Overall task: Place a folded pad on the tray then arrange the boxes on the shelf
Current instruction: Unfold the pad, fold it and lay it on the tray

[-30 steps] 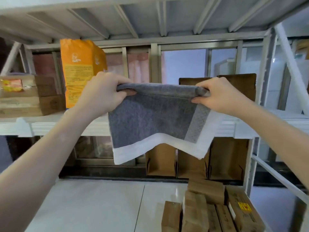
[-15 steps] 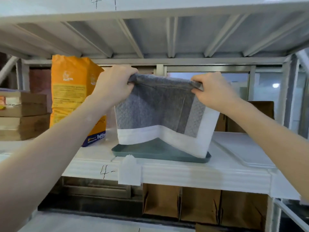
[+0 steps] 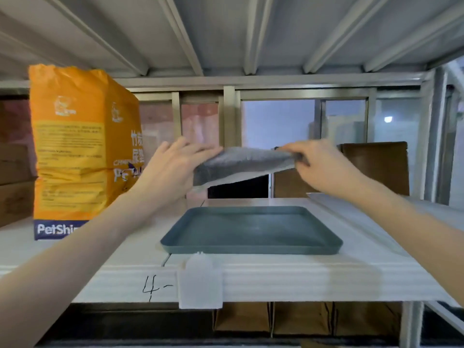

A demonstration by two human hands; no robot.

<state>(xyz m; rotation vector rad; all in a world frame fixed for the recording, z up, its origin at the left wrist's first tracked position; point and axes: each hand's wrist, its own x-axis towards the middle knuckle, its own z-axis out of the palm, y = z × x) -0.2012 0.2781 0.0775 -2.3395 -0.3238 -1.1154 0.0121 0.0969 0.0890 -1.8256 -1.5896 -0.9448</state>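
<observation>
a: what is hidden or cut off here?

b: the underside of the folded pad [image 3: 242, 165] is only glimpsed as a white edge. the brown boxes [image 3: 376, 169] at the right of the frame are partly masked by the right hand [image 3: 319, 167] and forearm, and the cartons at the far left edge are cropped. the print on the orange bag [image 3: 75, 146] at the upper left is blurred, apart from "petshi" on its blue band.

a: and how are the hands posed?

b: both arms are stretched forward at mid-frame. the pad's left end is pinched by the left hand [image 3: 173, 169], fingers laid over the top. its right end is gripped by the right hand. the pad is held nearly flat, tilted slightly, in the air above the far edge of the grey-green tray [image 3: 251, 248].

a: is the tray touched?

b: no. it is set near the front lip of the white shelf [image 3: 301, 280], with nothing seen in it, below the pad.
</observation>
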